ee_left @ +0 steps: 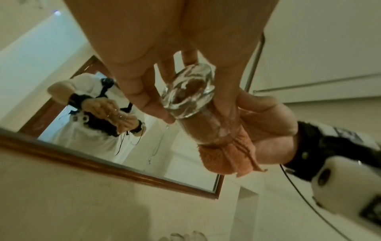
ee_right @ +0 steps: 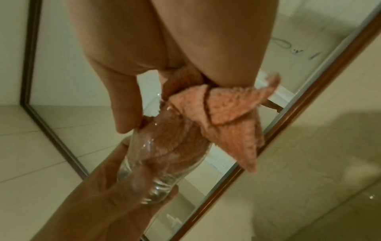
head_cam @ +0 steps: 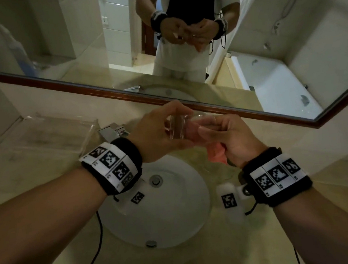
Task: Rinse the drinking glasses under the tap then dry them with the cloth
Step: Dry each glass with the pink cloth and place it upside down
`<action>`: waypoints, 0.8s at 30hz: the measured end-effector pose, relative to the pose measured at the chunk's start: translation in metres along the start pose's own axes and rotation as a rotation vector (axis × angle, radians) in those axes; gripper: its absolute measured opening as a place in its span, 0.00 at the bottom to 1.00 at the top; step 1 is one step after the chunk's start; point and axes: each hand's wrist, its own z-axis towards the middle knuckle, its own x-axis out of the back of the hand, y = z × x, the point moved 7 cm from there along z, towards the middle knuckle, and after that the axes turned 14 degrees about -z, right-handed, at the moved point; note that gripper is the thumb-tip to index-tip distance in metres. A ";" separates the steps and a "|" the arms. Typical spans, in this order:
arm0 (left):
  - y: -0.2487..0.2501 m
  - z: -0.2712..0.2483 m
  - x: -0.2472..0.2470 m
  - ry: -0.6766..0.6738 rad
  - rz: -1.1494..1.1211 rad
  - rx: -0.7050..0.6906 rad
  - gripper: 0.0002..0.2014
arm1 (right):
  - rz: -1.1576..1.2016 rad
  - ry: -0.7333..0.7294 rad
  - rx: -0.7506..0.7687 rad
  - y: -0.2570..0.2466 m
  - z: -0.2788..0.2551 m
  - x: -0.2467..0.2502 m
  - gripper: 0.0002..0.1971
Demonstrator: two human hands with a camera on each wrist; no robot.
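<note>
My left hand (head_cam: 168, 128) grips a clear drinking glass (head_cam: 179, 129) by its thick base and holds it on its side above the sink. My right hand (head_cam: 222, 133) pinches a pink-orange cloth (head_cam: 216, 153), part of which is stuffed into the mouth of the glass. In the left wrist view the glass (ee_left: 187, 91) sits between my fingers, the cloth (ee_left: 226, 156) bunched at its rim. In the right wrist view the cloth (ee_right: 226, 114) fills the wet glass (ee_right: 160, 163), and its loose corners hang out. My left hand (ee_right: 115, 187) holds the far end.
A white round sink (head_cam: 166, 208) lies below my hands, with a chrome tap (head_cam: 113, 131) behind my left wrist. A clear acrylic tray (head_cam: 40, 135) stands on the counter at the left. The wood-framed mirror (head_cam: 209, 106) runs close behind. Clear glassware (ee_left: 185, 235) shows at the lower edge.
</note>
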 end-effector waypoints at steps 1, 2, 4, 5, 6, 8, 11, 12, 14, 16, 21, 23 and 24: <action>0.007 -0.003 0.000 0.016 0.082 -0.077 0.30 | 0.010 -0.011 -0.013 0.002 0.000 0.000 0.29; 0.011 -0.005 0.001 0.033 0.131 -0.140 0.31 | 0.018 -0.022 -0.018 0.002 0.000 -0.001 0.32; 0.014 -0.007 0.000 0.039 0.130 -0.168 0.34 | 0.025 -0.021 -0.002 -0.003 -0.002 -0.006 0.40; 0.011 -0.007 0.000 0.030 0.056 -0.115 0.37 | 0.030 -0.018 0.015 -0.005 -0.004 -0.008 0.42; 0.008 -0.006 0.000 0.014 -0.058 -0.026 0.39 | 0.020 -0.030 0.032 -0.008 -0.006 -0.010 0.41; 0.000 -0.007 -0.004 -0.027 -0.297 0.225 0.36 | -0.033 -0.063 0.061 -0.015 -0.009 -0.014 0.32; -0.004 -0.009 -0.010 -0.060 -0.452 0.454 0.20 | -0.132 -0.125 0.095 -0.018 -0.014 -0.014 0.21; -0.005 -0.010 -0.010 -0.069 -0.464 0.483 0.18 | -0.178 -0.155 0.114 -0.020 -0.016 -0.015 0.22; -0.007 -0.011 -0.011 -0.118 -0.481 0.521 0.16 | -0.253 -0.187 0.124 -0.024 -0.022 -0.017 0.21; -0.006 -0.012 -0.014 -0.189 -0.495 0.539 0.17 | -0.352 -0.181 0.126 -0.025 -0.024 -0.015 0.18; 0.013 -0.005 -0.011 -0.249 -0.014 0.250 0.28 | -0.616 -0.135 0.150 -0.021 -0.021 -0.006 0.22; 0.018 -0.005 -0.013 -0.234 -0.022 0.193 0.31 | -0.629 -0.114 0.139 -0.020 -0.019 -0.001 0.24; 0.016 -0.005 -0.011 -0.213 -0.077 0.194 0.31 | -0.624 -0.094 0.137 -0.022 -0.019 0.001 0.26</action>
